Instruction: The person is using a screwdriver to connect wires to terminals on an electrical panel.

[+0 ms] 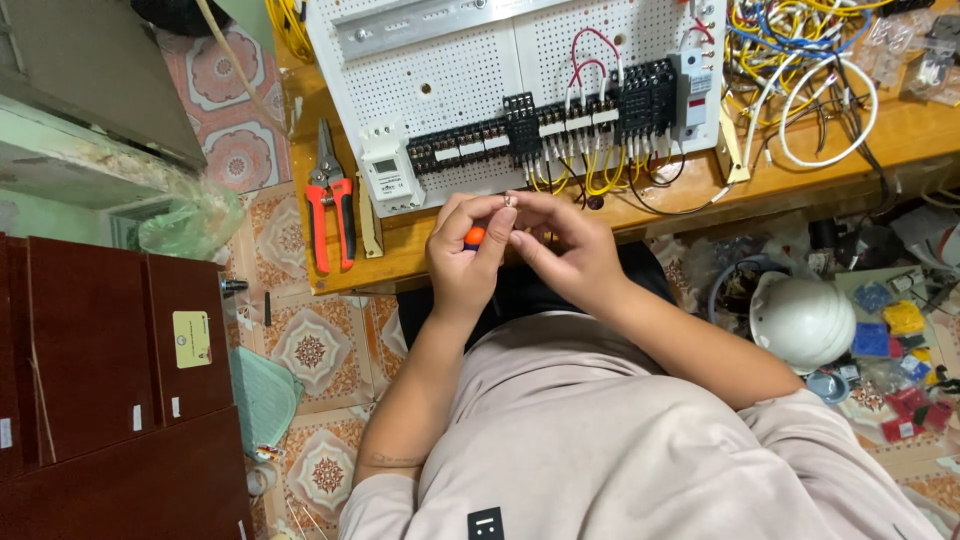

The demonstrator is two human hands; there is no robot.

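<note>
My left hand (pixel 463 258) and my right hand (pixel 568 250) meet just in front of the wooden bench edge. Their fingertips pinch one small pale part (pixel 510 201) between them. My left hand also grips a tool with an orange handle (pixel 474 237), mostly hidden in the palm. Directly beyond the hands stands a white perforated panel (pixel 470 60) carrying a row of black terminal blocks (pixel 560 120) with yellow, white and red wires.
Red-handled pliers (pixel 331 200) lie on the wooden bench (pixel 400 245) left of the panel. A tangle of loose wires (pixel 810 70) fills the right end. A white hard hat (pixel 802 320) and coloured parts sit on the floor at right, a dark red cabinet (pixel 100 370) at left.
</note>
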